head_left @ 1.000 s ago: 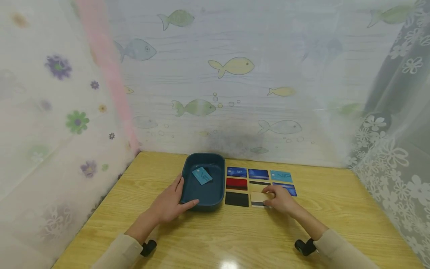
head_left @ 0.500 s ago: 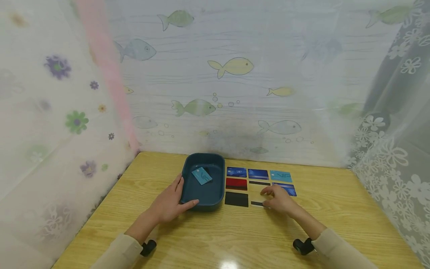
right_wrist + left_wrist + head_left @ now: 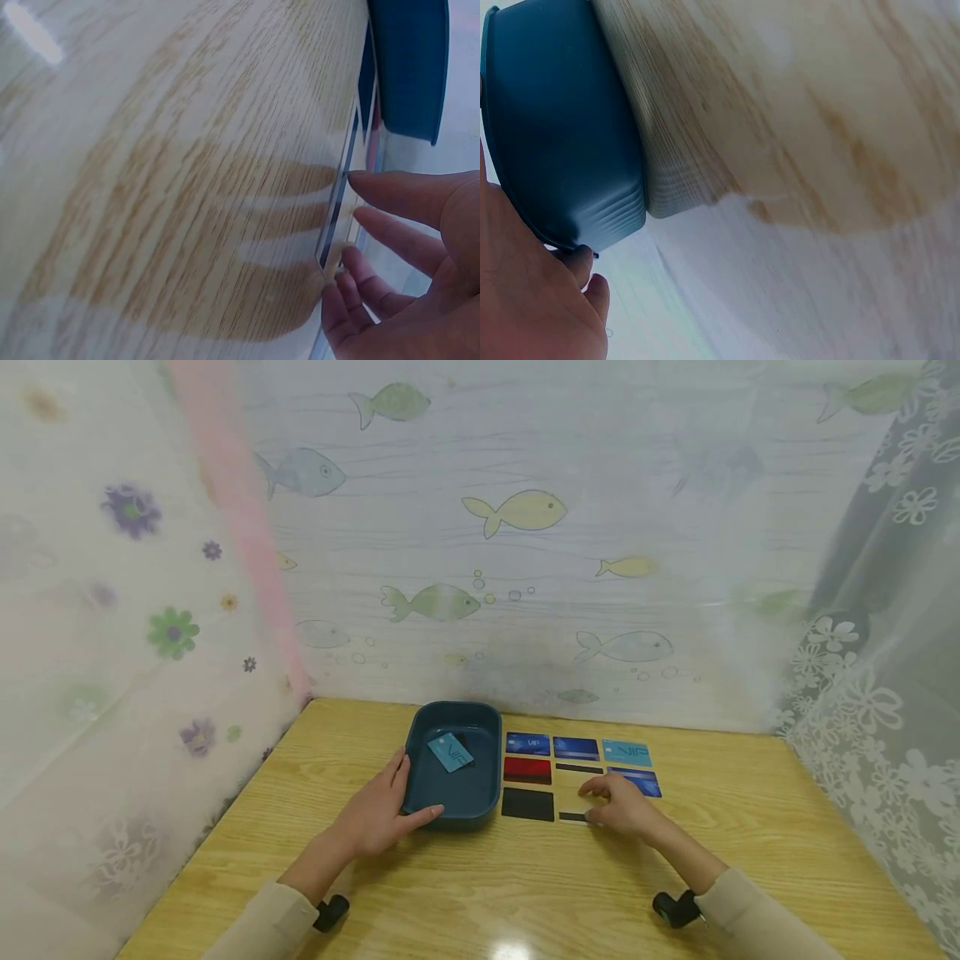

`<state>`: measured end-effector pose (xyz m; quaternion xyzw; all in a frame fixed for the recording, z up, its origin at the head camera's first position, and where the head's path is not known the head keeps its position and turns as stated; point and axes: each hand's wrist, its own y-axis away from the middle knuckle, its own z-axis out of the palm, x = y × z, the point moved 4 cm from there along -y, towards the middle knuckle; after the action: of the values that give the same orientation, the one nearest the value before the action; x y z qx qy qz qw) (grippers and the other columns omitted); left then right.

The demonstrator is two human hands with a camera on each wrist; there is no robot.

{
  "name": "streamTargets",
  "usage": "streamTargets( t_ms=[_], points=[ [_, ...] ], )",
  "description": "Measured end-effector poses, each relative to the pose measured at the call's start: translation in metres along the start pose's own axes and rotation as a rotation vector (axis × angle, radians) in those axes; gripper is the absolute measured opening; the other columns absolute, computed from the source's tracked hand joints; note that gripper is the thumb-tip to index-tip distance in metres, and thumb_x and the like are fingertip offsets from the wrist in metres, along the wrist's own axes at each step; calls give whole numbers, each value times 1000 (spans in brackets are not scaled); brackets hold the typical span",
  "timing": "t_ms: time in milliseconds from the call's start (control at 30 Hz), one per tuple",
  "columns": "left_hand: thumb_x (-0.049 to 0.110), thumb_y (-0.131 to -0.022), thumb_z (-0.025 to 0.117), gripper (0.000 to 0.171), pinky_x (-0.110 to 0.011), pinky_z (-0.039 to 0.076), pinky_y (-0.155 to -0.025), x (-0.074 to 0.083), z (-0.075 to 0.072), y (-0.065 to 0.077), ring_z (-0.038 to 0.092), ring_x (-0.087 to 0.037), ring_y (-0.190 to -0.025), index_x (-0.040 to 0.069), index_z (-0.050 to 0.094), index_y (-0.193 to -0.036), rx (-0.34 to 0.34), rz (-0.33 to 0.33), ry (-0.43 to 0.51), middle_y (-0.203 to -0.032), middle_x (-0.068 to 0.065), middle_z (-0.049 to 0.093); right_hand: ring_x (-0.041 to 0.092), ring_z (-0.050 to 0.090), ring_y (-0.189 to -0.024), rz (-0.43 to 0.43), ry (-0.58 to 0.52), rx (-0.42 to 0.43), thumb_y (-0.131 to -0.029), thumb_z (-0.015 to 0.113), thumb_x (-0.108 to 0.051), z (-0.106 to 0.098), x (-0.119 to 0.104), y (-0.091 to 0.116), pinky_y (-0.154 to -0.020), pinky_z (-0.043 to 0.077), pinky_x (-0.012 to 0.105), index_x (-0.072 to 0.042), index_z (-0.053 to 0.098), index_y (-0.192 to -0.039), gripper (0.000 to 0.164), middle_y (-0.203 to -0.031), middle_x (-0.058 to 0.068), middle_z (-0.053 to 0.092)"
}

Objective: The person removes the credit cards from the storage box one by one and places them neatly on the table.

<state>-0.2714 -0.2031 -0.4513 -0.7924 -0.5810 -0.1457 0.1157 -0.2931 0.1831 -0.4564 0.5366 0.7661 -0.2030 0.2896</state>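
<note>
My left hand (image 3: 375, 810) rests at the near left corner of a dark blue plastic bin (image 3: 459, 802), its extended thumb over the front rim and its fingers along the left side. In the left wrist view, fingertips touch the rim's end. A light blue VIP card (image 3: 450, 752) lies in the bin, partly covering a dark card. My right hand (image 3: 626, 806) touches a beige card (image 3: 573, 817) with a dark stripe, flat on the table and partly hidden by the fingers. In the right wrist view, its thumb and fingertips are spread over that card's edge.
Several cards lie in rows right of the bin: two blue ones at the back (image 3: 528, 743), a light blue VIP card (image 3: 627, 752), a red one (image 3: 527, 770), and a black one (image 3: 528, 804). Printed curtains hang behind the wood-grain table (image 3: 465, 893).
My right hand has edged slightly left over the beige card, covering more of it. My left hand, the bin and the other cards stay put.
</note>
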Motion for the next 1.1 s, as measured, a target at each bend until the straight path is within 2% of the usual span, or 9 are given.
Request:
streamTargets(
  t_ms=[300, 633, 767, 1100],
  points=[
    [85, -89, 42, 117, -56, 30, -119, 0, 1, 1, 22, -40, -154, -2, 14, -162, -10, -5, 7, -171, -17, 6, 36, 61, -104, -22, 20, 10, -84, 79, -4, -1, -12, -2, -90, 51, 54, 3, 73, -111, 29, -111, 18, 68],
    [85, -89, 42, 117, -56, 32, -118, -2, 1, 1, 24, -40, -153, -3, 16, -162, 8, -5, -3, -171, -17, 8, 43, 57, -115, -62, -29, -7, -93, 73, -12, -6, -53, -13, -95, 49, 58, 4, 67, -127, 38, -127, 22, 63],
    [85, -89, 43, 117, -57, 32, -118, -1, 0, 1, 24, -40, -153, -3, 16, -162, 4, -10, -6, -171, -17, 9, 43, 56, -120, -53, -60, -9, -94, 74, -16, -4, -66, -19, -99, 48, 60, 2, 66, -129, 39, -130, 21, 62],
    [83, -90, 45, 116, -59, 32, -117, 0, -1, 2, 25, -41, -152, -4, 18, -162, 9, -3, 3, -170, -19, 10, 39, 59, -115, -129, -104, -1, -95, 74, -16, 10, -91, -32, -96, 52, 55, -2, 68, -127, 36, -126, 19, 63]
  ],
)
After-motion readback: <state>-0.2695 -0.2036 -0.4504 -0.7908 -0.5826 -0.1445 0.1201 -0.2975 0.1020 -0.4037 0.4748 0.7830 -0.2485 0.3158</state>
